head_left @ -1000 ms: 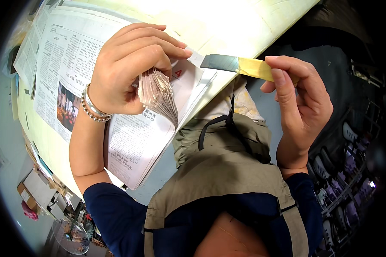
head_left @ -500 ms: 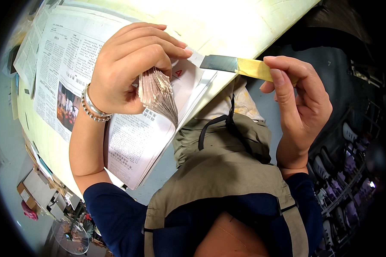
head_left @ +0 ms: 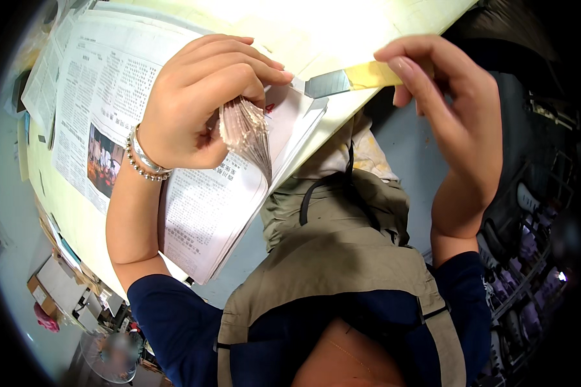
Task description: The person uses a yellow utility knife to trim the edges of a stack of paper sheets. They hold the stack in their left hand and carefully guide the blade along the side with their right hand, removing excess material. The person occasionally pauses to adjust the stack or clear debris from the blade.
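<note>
My right hand (head_left: 448, 97) pinches the yellow-wrapped handle (head_left: 371, 75) of a flat-bladed knife between thumb and fingers. Its broad grey blade (head_left: 328, 84) points left, its end beside the fingertips of my left hand (head_left: 203, 97). Those fingertips press down by a small pale piece at the blade's end; what lies under them is partly hidden. Below the curled left fingers a fanned bundle of thin brownish-grey layers (head_left: 246, 132) with ragged edges sticks out. It appears to be within my left hand's grasp, over a folded newspaper stack (head_left: 206, 219).
More newspaper sheets (head_left: 103, 71) cover the left of the pale table (head_left: 342, 29), whose edge runs diagonally in front of me. Beyond its right side stands a dark rack (head_left: 529, 277) with shoe-like items. A fan (head_left: 110, 358) and boxes (head_left: 48, 284) are at the lower left.
My right hand has moved up and slightly left, bringing the knife higher and tilting its handle upward. My left hand and the bundle have shifted slightly to the right.
</note>
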The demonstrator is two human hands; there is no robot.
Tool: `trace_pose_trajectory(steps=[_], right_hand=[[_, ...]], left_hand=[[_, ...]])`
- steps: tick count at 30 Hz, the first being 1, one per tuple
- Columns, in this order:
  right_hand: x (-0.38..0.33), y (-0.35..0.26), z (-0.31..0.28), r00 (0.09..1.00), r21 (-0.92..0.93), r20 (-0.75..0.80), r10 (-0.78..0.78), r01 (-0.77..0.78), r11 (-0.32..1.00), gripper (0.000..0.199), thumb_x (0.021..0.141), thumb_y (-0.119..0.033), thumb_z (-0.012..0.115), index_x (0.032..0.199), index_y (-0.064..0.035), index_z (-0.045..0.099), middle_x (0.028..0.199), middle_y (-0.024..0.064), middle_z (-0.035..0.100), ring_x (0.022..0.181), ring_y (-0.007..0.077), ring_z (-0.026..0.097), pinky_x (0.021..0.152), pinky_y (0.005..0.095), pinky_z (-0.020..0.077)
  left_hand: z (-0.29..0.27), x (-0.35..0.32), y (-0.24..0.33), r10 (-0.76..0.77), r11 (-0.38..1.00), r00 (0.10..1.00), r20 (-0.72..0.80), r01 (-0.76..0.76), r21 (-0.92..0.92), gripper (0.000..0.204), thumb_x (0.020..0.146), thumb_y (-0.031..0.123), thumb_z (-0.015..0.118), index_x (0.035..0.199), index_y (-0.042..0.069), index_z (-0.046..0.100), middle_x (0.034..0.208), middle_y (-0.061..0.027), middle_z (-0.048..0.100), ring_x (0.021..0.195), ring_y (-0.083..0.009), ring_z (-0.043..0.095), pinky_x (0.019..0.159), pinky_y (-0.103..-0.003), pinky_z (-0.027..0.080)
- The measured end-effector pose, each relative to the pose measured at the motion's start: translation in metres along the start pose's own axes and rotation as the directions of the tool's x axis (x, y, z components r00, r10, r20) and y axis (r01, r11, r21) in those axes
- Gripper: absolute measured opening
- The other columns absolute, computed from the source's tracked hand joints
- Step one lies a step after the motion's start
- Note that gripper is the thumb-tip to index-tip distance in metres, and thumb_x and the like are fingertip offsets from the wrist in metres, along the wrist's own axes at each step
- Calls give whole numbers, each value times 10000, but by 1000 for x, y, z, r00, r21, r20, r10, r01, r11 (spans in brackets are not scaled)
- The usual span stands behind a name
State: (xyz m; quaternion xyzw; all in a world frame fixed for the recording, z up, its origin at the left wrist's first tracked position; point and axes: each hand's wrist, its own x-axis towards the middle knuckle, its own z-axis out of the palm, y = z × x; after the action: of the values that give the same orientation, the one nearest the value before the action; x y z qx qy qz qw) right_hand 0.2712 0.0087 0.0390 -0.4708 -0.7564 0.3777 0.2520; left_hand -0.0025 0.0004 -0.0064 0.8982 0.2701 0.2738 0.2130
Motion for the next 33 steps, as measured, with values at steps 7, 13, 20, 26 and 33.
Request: trace_pose_trajectory(steps=[7, 13, 20, 26, 33], right_hand=[[48, 34, 3, 917, 255, 397, 28, -140, 957, 217, 918, -216, 600, 972, -22, 683, 654, 10, 598, 589, 59, 512, 533, 210, 391], [40, 37, 19, 922, 276, 381, -64, -47, 960, 244, 916, -236, 591, 947, -11, 679, 614, -14, 558, 559, 47, 470, 506, 202, 350], [22, 39, 17, 932, 304, 354, -72, -42, 952, 235, 923, -194, 559, 974, 3, 676, 630, -16, 548, 559, 36, 456, 500, 196, 330], [-1, 19, 35, 937, 340, 347, 33, -159, 927, 218, 908, -181, 580, 992, 2, 663, 643, -8, 582, 519, 31, 449, 471, 195, 348], [4, 34, 27, 969, 303, 243, 39, -114, 946, 277, 919, -234, 571, 1022, 1, 674, 634, -31, 552, 558, 28, 456, 499, 183, 363]], left_hand=[[3, 2, -1, -48, 998, 998, 39, 49, -44, 310, 673, 391, 571, 727, 91, 514, 1054, -169, 686, 982, -329, 642, 973, -503, 415], [5, 1, -1, -48, 999, 998, 43, 49, -17, 281, 644, 346, 567, 736, 86, 514, 1063, -172, 681, 979, -334, 637, 978, -503, 410], [6, 1, -5, -34, 997, 999, 23, 35, -74, 284, 650, 349, 574, 743, 86, 519, 1026, -178, 681, 982, -346, 637, 988, -514, 403], [-4, -1, -5, -64, 976, 997, 53, 73, -206, 147, 686, 197, 576, 731, 73, 511, 972, -179, 662, 957, -306, 645, 938, -455, 445], [1, 2, -6, -93, 948, 995, 22, 95, -303, 64, 687, 96, 530, 715, 51, 493, 993, -205, 655, 946, -271, 636, 825, -332, 503]])
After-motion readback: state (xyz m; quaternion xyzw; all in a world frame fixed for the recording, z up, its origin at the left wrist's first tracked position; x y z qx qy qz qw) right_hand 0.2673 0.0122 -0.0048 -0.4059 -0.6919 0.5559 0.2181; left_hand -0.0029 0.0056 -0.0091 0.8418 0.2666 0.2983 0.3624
